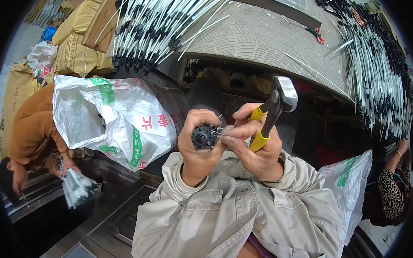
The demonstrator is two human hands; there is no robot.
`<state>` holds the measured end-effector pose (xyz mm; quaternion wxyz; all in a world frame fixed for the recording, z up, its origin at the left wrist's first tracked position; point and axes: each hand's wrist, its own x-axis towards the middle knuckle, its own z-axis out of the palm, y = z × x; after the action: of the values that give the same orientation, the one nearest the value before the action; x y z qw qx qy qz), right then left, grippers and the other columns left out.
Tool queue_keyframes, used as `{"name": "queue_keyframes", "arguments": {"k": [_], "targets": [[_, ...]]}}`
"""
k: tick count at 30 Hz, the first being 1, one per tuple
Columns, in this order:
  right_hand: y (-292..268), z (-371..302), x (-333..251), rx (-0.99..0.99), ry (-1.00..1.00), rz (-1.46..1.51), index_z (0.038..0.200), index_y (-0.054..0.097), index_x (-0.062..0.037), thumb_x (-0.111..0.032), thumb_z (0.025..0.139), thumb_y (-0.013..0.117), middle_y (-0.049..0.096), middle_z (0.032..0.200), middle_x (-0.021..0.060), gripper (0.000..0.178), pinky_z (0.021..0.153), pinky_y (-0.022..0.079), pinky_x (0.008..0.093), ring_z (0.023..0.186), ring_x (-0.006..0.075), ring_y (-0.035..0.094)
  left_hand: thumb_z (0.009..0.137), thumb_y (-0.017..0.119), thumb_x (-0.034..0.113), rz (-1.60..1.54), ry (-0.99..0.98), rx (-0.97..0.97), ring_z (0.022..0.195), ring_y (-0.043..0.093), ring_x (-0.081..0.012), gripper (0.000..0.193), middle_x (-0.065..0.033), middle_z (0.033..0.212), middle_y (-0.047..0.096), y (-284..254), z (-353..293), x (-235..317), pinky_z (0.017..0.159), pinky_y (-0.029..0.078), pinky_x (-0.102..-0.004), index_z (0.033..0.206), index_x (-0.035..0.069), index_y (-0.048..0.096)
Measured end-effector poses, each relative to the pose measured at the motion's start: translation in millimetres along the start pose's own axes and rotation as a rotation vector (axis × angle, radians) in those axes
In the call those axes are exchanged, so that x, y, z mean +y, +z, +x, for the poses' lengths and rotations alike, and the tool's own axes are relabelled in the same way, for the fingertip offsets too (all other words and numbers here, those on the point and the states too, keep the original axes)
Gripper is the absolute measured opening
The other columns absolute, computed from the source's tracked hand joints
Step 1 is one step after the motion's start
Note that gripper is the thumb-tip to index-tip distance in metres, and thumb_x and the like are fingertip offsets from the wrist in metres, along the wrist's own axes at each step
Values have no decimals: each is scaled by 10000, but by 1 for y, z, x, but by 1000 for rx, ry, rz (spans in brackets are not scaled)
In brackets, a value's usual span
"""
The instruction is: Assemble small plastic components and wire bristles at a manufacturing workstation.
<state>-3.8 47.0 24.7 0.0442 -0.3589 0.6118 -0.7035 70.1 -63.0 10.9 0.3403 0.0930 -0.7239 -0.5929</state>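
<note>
My left hand [194, 162] curls around a bundle of black ribbed plastic pieces [203, 137] before my chest; my right hand [261, 163] pinches thin silvery wire ends [218, 133] beside it, gripping yellow-handled, steel-headed pincers [272, 114] too. I judge this bundle partway done, its wire ends loose. Of 2 white woven plastic sacks with green print, the left one [120, 119] gapes around something dark; the right one's [352, 191] contents I can't tell.

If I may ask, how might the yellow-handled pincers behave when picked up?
The yellow-handled pincers may feel top-heavy, given the thick metal head. They should stay stiff, as the metal looks solid. The yellow sleeves probably resist slipping.
</note>
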Motion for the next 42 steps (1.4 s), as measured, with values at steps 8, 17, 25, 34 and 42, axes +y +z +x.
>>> {"name": "queue_keyframes", "arguments": {"k": [8,17,25,34,42], "targets": [[-2,0,15,24,91,256,902,643,-18,-40,749,737,542,1033,112,181,703,459,287,846,175,537,717,711,-64,86,19,170,725,526,-136,277,-78,856,548,8,5,0,663,435,-251,900,22,522],[-7,12,10,-25,100,106,880,657,15,-22,752,712,580,903,106,144,721,463,292,849,173,562,683,707,-50,49,26,83,722,533,-133,317,-80,876,547,5,3,-1,667,445,-256,924,26,516],[-15,28,5,-202,254,155,844,643,40,-10,759,680,570,891,107,105,719,464,304,846,197,567,682,678,-22,60,-13,49,768,531,-139,298,-87,886,544,1,0,-2,709,445,-266,931,17,519],[-9,17,14,-161,-20,106,875,661,27,16,703,712,586,918,131,180,727,458,328,844,220,560,686,694,-1,-32,-39,20,808,524,-135,318,-84,924,530,0,3,0,742,438,-257,955,12,523],[-25,23,13,-276,-146,40,905,667,6,9,683,742,592,942,134,234,704,472,321,836,239,584,644,708,-48,-1,-26,-24,821,533,-142,360,-79,923,530,-1,1,-5,756,445,-259,952,14,531]]}}
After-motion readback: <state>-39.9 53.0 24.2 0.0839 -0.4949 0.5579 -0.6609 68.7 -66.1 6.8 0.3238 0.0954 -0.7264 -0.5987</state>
